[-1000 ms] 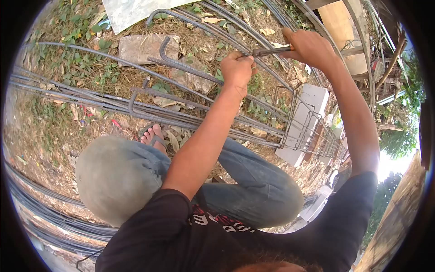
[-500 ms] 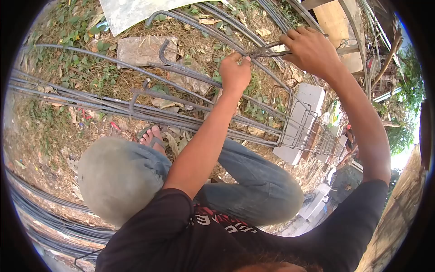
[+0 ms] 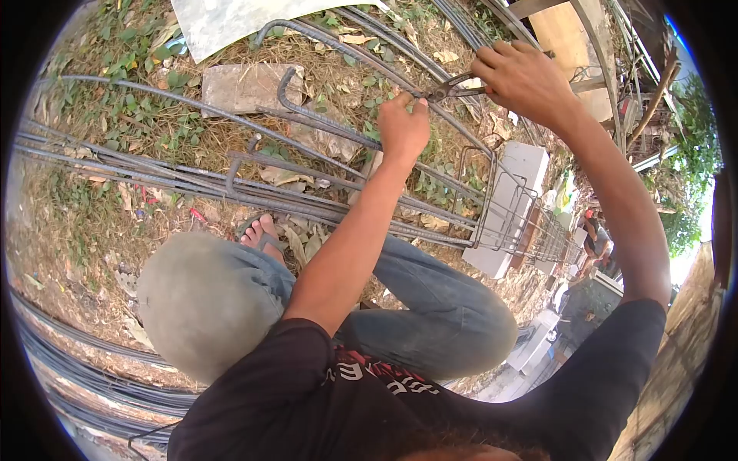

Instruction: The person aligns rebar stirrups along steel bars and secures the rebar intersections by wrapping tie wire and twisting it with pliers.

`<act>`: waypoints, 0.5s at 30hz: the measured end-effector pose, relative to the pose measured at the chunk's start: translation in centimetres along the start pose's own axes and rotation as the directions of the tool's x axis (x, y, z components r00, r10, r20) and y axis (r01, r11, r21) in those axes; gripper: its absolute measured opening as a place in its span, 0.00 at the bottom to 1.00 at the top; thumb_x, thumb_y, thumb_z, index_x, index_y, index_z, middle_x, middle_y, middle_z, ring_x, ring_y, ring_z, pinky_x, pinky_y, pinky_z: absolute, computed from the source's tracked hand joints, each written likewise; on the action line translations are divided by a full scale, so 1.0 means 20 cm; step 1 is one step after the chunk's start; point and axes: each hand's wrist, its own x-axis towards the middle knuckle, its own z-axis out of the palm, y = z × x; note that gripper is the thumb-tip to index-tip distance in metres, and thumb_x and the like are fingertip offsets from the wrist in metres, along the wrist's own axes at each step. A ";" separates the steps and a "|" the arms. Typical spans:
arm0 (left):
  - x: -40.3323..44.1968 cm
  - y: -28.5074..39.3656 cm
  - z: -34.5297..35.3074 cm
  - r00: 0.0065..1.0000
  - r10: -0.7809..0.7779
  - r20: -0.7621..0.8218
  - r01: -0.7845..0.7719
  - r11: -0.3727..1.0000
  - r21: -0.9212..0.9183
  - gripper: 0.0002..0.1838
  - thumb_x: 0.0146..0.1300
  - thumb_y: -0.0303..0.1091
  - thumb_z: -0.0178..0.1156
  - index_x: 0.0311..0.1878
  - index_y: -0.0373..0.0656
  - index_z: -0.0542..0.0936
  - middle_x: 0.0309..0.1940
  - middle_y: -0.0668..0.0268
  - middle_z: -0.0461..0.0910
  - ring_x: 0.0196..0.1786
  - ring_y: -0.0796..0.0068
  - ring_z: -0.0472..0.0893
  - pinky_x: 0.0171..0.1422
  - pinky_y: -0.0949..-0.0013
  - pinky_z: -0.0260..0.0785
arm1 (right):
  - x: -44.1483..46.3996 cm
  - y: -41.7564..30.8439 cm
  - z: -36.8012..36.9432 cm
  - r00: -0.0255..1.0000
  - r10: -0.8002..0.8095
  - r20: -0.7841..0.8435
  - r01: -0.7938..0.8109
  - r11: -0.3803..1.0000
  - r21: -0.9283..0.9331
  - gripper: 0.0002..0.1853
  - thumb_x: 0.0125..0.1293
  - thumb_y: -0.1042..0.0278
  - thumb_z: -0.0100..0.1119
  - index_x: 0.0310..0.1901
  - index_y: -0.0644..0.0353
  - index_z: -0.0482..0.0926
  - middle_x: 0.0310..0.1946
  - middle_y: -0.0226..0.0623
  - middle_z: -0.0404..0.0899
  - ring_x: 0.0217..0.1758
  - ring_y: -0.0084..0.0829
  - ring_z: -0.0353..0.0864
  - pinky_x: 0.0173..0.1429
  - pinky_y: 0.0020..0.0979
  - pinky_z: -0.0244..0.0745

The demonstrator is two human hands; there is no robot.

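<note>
My right hand (image 3: pixel 526 83) is wrapped round the handles of dark metal pincers (image 3: pixel 455 86), whose jaws point left at a hooked rebar (image 3: pixel 369 60). Close by the jaws, my left hand (image 3: pixel 403 132) is closed, thumb and forefinger together beside that bar. What lies between those fingers is too small to make out. A second hooked rebar (image 3: pixel 327 123) passes under my left hand. To the right, the bars meet a cage of thin bent stirrups (image 3: pixel 503 203).
Pale blocks (image 3: pixel 513 173) stand under the cage, and a flat stone (image 3: pixel 250 88) lies below the bars. Bundled rods (image 3: pixel 100 384) run along the lower left. A grey sheet (image 3: pixel 231 23) is at the top. Farther right another person (image 3: pixel 596 238) is partly visible.
The pincers' handles look closer together, and their jaws have shifted slightly right and down. My left hand has moved a little right with them.
</note>
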 end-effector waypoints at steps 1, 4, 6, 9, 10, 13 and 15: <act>-0.01 0.01 0.01 1.000 0.019 -0.005 -0.019 1.000 0.014 0.15 0.68 0.35 0.65 0.47 0.30 0.86 0.36 0.38 0.85 0.44 0.39 0.85 0.54 0.47 0.73 | 0.00 0.02 -0.01 0.999 0.013 -0.040 -0.014 0.999 -0.033 0.15 0.63 0.60 0.69 0.47 0.57 0.79 0.43 0.33 0.80 0.53 0.38 0.81 0.58 0.38 0.76; 0.01 -0.02 0.02 0.999 0.014 -0.033 -0.015 1.000 -0.013 0.16 0.68 0.35 0.65 0.48 0.30 0.86 0.37 0.38 0.85 0.45 0.39 0.85 0.54 0.47 0.73 | 0.00 -0.01 -0.03 0.991 0.121 0.064 -0.126 0.988 0.087 0.15 0.64 0.56 0.69 0.40 0.59 0.81 0.39 0.37 0.80 0.48 0.41 0.83 0.54 0.42 0.78; 0.00 -0.01 0.02 1.000 -0.014 -0.028 0.012 0.999 -0.042 0.16 0.68 0.35 0.65 0.49 0.28 0.86 0.39 0.37 0.85 0.47 0.39 0.85 0.55 0.47 0.73 | 0.03 -0.01 -0.11 0.938 0.178 0.296 -0.236 0.957 0.171 0.18 0.65 0.53 0.68 0.38 0.62 0.83 0.35 0.42 0.82 0.44 0.45 0.84 0.51 0.45 0.78; -0.02 0.04 -0.02 0.999 -0.014 -0.029 0.014 1.000 -0.022 0.17 0.68 0.34 0.64 0.49 0.27 0.86 0.41 0.36 0.85 0.48 0.38 0.86 0.56 0.48 0.74 | 0.04 -0.02 -0.10 0.778 0.212 0.592 -0.485 0.802 0.350 0.23 0.68 0.48 0.66 0.38 0.67 0.86 0.30 0.52 0.83 0.40 0.52 0.84 0.47 0.49 0.78; -0.01 0.02 -0.01 0.999 0.010 -0.041 -0.010 1.000 0.007 0.17 0.68 0.34 0.64 0.49 0.27 0.86 0.41 0.37 0.86 0.48 0.39 0.86 0.56 0.48 0.74 | 0.02 -0.02 -0.08 0.707 0.198 0.679 -0.578 0.715 0.394 0.25 0.69 0.46 0.65 0.39 0.68 0.87 0.28 0.56 0.83 0.38 0.54 0.84 0.46 0.51 0.78; 0.00 -0.01 0.01 0.995 0.078 -0.057 -0.075 0.996 0.040 0.16 0.67 0.33 0.64 0.48 0.28 0.86 0.39 0.38 0.85 0.47 0.38 0.85 0.55 0.47 0.73 | -0.19 -0.15 0.14 0.774 0.291 0.561 -0.625 0.486 0.610 0.27 0.73 0.44 0.60 0.43 0.66 0.88 0.28 0.58 0.83 0.37 0.56 0.84 0.45 0.53 0.77; 0.01 -0.03 0.00 0.994 0.094 -0.057 -0.092 0.995 0.042 0.14 0.67 0.33 0.64 0.47 0.28 0.86 0.38 0.38 0.85 0.46 0.37 0.85 0.54 0.47 0.73 | -0.19 -0.17 0.13 0.811 0.327 0.485 -0.577 0.584 0.571 0.26 0.74 0.44 0.58 0.42 0.64 0.89 0.27 0.55 0.83 0.36 0.56 0.84 0.45 0.54 0.77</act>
